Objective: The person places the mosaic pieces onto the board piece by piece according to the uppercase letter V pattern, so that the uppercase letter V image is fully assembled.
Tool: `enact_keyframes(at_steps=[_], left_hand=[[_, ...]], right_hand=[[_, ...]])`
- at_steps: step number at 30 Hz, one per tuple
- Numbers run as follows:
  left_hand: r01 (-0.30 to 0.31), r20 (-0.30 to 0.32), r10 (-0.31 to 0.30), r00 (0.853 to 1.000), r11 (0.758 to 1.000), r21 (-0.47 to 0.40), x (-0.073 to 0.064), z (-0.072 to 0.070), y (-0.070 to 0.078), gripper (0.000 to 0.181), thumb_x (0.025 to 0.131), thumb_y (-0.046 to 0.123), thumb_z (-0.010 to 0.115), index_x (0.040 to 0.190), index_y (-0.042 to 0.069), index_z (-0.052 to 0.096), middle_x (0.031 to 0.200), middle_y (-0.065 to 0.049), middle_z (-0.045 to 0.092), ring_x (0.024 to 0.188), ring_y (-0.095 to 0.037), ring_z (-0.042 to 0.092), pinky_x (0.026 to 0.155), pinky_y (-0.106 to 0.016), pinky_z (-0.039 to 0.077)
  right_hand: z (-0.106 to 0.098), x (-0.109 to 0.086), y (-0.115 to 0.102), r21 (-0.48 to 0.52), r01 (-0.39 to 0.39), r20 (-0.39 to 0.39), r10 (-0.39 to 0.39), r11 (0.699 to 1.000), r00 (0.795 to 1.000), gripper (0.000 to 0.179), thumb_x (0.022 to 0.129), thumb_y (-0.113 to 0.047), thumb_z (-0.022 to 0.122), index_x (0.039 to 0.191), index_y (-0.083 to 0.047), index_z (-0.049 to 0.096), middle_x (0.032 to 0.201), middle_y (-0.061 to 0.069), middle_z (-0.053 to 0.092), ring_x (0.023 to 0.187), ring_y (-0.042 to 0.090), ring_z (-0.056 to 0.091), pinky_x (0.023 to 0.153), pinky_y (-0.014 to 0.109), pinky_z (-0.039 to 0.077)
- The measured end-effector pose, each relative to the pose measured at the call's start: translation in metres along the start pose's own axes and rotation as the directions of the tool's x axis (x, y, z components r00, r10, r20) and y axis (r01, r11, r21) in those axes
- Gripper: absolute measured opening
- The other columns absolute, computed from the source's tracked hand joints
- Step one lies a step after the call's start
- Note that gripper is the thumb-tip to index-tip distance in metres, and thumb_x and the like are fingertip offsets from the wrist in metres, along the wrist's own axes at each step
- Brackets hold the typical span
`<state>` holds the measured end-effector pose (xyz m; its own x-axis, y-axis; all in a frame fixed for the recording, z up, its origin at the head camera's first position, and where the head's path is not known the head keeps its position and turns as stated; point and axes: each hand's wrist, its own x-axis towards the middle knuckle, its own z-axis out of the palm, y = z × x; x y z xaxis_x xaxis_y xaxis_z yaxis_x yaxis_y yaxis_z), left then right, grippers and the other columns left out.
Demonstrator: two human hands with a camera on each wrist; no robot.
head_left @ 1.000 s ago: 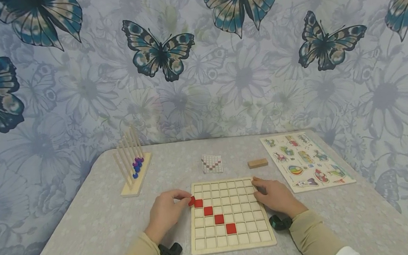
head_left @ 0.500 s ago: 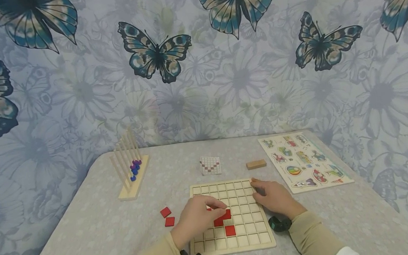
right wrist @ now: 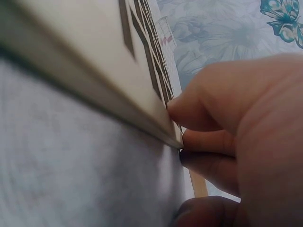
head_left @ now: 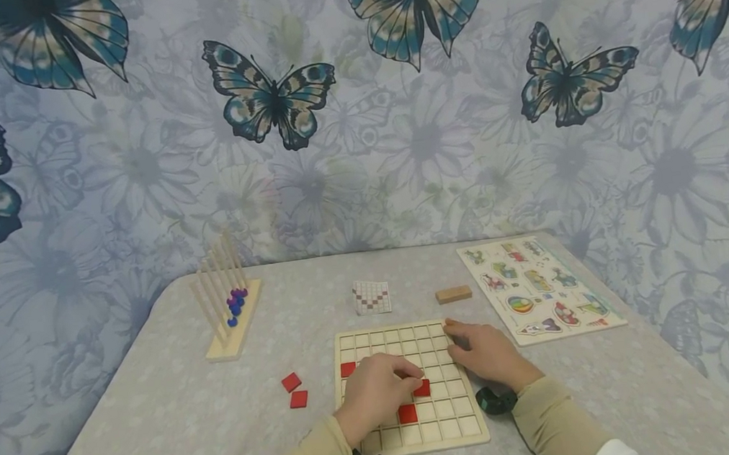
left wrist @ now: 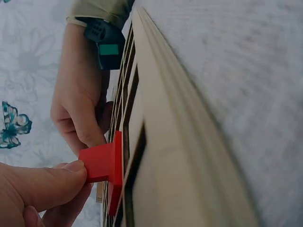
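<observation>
In the head view my left hand (head_left: 379, 389) is over the wooden grid board (head_left: 442, 408), with thumb and fingers pinching a red square tile (head_left: 423, 388). The left wrist view shows the pinched red tile (left wrist: 97, 161) tilted up, close to another red piece (left wrist: 116, 175) at the board's surface. Two red squares show in the grid, one at the left edge (head_left: 348, 368) and one lower down (head_left: 408, 414); my left hand hides cells between them. My right hand (head_left: 489, 350) grips the board's right edge, thumb on top, other fingers at the side.
Two loose red tiles (head_left: 298, 399) lie left of the board. Behind it are a small pattern card (head_left: 372, 297) and a wooden block (head_left: 453, 294). A rod stand with beads (head_left: 222, 352) stands at the left, a picture puzzle board (head_left: 539, 288) at the right.
My left hand has carried a red tile from the board's left edge rightward across the grid, uncovering two loose tiles on the table. My right hand stays on the board's edge.
</observation>
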<state>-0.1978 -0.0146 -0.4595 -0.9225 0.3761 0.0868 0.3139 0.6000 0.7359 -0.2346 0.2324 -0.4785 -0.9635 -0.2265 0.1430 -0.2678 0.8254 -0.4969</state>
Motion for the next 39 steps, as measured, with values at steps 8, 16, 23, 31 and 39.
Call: enact_keyframes(at_steps=[8, 16, 23, 31, 39], left_hand=[[-0.043, 0.007, 0.043, 0.999, 0.999, 0.031, -0.0041, 0.0038, -0.0006, 0.006, 0.09, 0.026, 0.08, 0.092, 0.03, 0.083, 0.094, 0.018, 0.076, 0.067, 0.005, 0.059, 0.052, -0.024, 0.047], [-0.064, 0.011, 0.064, 0.998, 0.995, 0.075, -0.0072, 0.0045, -0.0001, 0.004, 0.091, 0.027, 0.079, 0.092, 0.027, 0.083, 0.095, 0.018, 0.073, 0.07, 0.004, 0.058, 0.054, -0.023, 0.045], [-0.102, -0.006, 0.104, 0.995, 0.985, 0.142, -0.0069, 0.0053, -0.0021, 0.004, 0.09, 0.031, 0.081, 0.091, 0.027, 0.083, 0.092, 0.015, 0.066, 0.069, 0.002, 0.054, 0.052, -0.022, 0.043], [-0.106, 0.009, 0.106, 0.994, 0.978, 0.177, -0.0053, 0.0061, -0.0034, 0.004, 0.089, 0.03, 0.081, 0.091, 0.027, 0.083, 0.092, 0.015, 0.066, 0.069, 0.003, 0.055, 0.051, -0.021, 0.043], [-0.113, -0.011, 0.117, 0.993, 0.979, 0.171, -0.005, 0.0058, -0.0012, 0.002, 0.088, 0.029, 0.082, 0.088, 0.028, 0.082, 0.089, 0.016, 0.066, 0.069, 0.002, 0.055, 0.052, -0.022, 0.043]], right_hand=[[0.0005, 0.0, 0.0011, -0.004, -0.004, -0.004, 0.004, 1.0, 1.0, 0.044, 0.097, -0.022, 0.066, 0.139, -0.007, 0.065, 0.15, 0.007, 0.057, 0.138, 0.035, 0.053, 0.109, 0.052, 0.045], [0.0008, -0.0006, 0.0018, -0.01, -0.001, -0.003, 0.001, 1.0, 1.0, 0.044, 0.097, -0.022, 0.067, 0.138, -0.007, 0.065, 0.15, 0.006, 0.058, 0.138, 0.034, 0.053, 0.11, 0.051, 0.045], [-0.0006, -0.0016, -0.0023, 0.004, -0.005, -0.003, 0.005, 1.0, 1.0, 0.044, 0.097, -0.021, 0.066, 0.138, -0.006, 0.065, 0.149, 0.007, 0.058, 0.138, 0.035, 0.053, 0.108, 0.052, 0.046], [-0.0012, -0.0028, -0.004, 0.001, -0.006, -0.006, 0.006, 1.0, 1.0, 0.044, 0.097, -0.021, 0.066, 0.138, -0.005, 0.065, 0.149, 0.009, 0.058, 0.138, 0.035, 0.053, 0.109, 0.053, 0.045], [-0.0014, -0.0019, -0.0028, -0.011, -0.007, -0.005, 0.007, 1.0, 1.0, 0.044, 0.097, -0.021, 0.066, 0.139, -0.006, 0.065, 0.149, 0.009, 0.058, 0.137, 0.035, 0.053, 0.109, 0.052, 0.046]])
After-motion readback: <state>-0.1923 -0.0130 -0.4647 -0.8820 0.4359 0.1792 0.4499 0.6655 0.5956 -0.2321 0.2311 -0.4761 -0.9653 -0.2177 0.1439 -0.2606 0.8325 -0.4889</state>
